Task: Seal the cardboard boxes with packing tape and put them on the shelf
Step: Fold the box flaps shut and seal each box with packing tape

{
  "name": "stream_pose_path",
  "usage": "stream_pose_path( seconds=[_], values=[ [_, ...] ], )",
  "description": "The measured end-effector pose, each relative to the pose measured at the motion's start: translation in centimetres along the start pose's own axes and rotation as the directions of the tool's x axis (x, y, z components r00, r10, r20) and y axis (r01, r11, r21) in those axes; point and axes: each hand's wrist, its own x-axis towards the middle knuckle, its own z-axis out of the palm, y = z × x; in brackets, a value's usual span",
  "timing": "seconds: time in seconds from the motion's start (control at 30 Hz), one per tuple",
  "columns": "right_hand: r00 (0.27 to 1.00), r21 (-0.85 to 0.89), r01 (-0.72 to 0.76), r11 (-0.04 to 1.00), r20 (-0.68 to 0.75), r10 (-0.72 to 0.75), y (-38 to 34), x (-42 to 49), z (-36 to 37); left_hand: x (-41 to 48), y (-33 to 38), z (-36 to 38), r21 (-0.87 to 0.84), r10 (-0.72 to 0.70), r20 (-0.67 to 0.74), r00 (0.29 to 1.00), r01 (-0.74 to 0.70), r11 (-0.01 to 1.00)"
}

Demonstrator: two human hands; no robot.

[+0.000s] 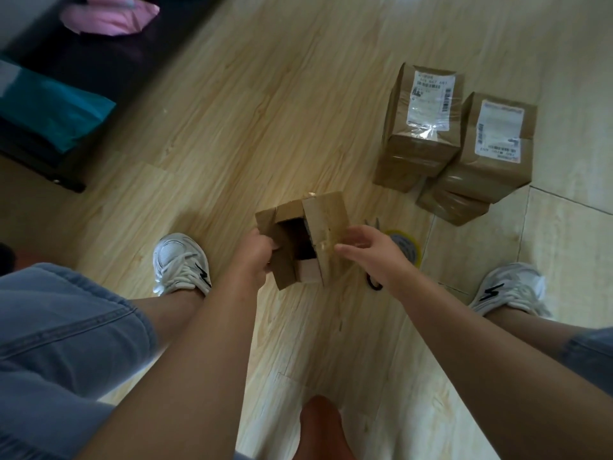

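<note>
A small brown cardboard box (326, 214) is held above the wooden floor, its flaps open and a dark item and a pale item showing inside. My left hand (253, 257) grips the box's left flap and wall. My right hand (371, 254) reaches to the right flap with fingers extended, its fingertips at the flap's edge. A roll of packing tape (406, 245) with a yellow core lies on the floor just behind my right hand, partly hidden by it. Several taped boxes (428, 127) with white shipping labels stand stacked at the upper right.
Black-handled scissors (373, 283) lie under my right wrist, mostly hidden. My two white sneakers (180, 263) stand either side of the box. A dark low shelf (66, 180) at the upper left holds a teal parcel (49, 111) and a pink one (109, 14).
</note>
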Motion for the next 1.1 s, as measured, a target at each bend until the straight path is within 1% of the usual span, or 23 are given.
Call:
stream_pose_path(
  seconds=[0.07,0.13,0.27,0.4,0.5,0.63,0.77,0.83,0.87,0.93,0.97,1.03,1.07,1.1],
  values=[
    [0.998,0.000,-0.037,0.999,0.050,0.037,0.0,-0.1,-0.3,-0.2,0.3,-0.1,-0.037,0.033,0.046,0.998,-0.032,0.999],
    [0.997,-0.041,-0.031,0.999,0.070,0.034,0.1,-0.2,-0.4,-0.3,0.3,-0.1,-0.069,0.058,0.085,0.995,-0.052,0.996],
    [0.999,-0.052,-0.011,0.999,0.046,0.014,0.3,-0.1,-0.1,-0.4,0.1,-0.2,-0.121,0.053,0.103,0.993,-0.040,0.992],
    [0.999,-0.081,-0.002,0.997,0.036,0.005,0.7,-0.1,0.3,-0.5,0.1,0.0,-0.133,0.057,0.121,0.991,-0.041,0.990],
    [1.000,-0.049,0.005,0.999,0.017,-0.004,0.8,0.0,0.2,-0.5,0.2,0.2,-0.163,0.041,0.105,0.994,-0.023,0.986],
    [0.998,-0.027,-0.020,0.999,-0.060,0.018,0.9,0.5,-0.8,-0.5,0.0,0.0,-0.136,-0.009,0.077,0.997,0.019,0.991],
    [0.997,0.013,-0.073,0.997,0.006,0.072,1.1,0.6,-1.1,-0.7,-0.4,0.5,-0.099,-0.005,0.076,0.997,0.012,0.995],
    [0.997,0.055,-0.079,0.995,-0.008,0.079,0.9,0.4,-0.8,-1.0,-0.3,0.9,-0.124,-0.002,0.071,0.997,0.011,0.992],
    [0.996,0.072,-0.078,0.994,-0.028,0.081,0.8,0.3,-0.8,-1.2,-0.2,1.1,-0.160,-0.003,0.086,0.996,0.017,0.987],
    [0.994,0.093,-0.074,0.993,-0.067,0.081,0.7,0.4,-0.6,-1.6,0.2,1.0,-0.206,0.013,0.170,0.985,0.023,0.978],
    [0.993,0.104,-0.075,0.992,-0.083,0.084,0.7,0.4,-0.5,-1.6,0.5,0.9,-0.171,0.032,0.228,0.973,0.008,0.985],
    [0.989,0.124,-0.073,0.990,-0.120,0.088,0.6,0.4,-0.3,-1.6,0.8,0.8,-0.006,0.053,0.316,0.947,-0.054,0.999],
    [0.987,0.128,-0.075,0.989,-0.135,0.092,0.5,0.4,-0.3,-1.6,0.8,0.9,0.063,0.060,0.319,0.946,-0.085,0.994],
    [0.985,0.126,-0.071,0.989,-0.148,0.090,0.4,0.3,-0.3,-1.5,0.9,1.2,0.092,0.066,0.289,0.955,-0.096,0.991]
  ],
)
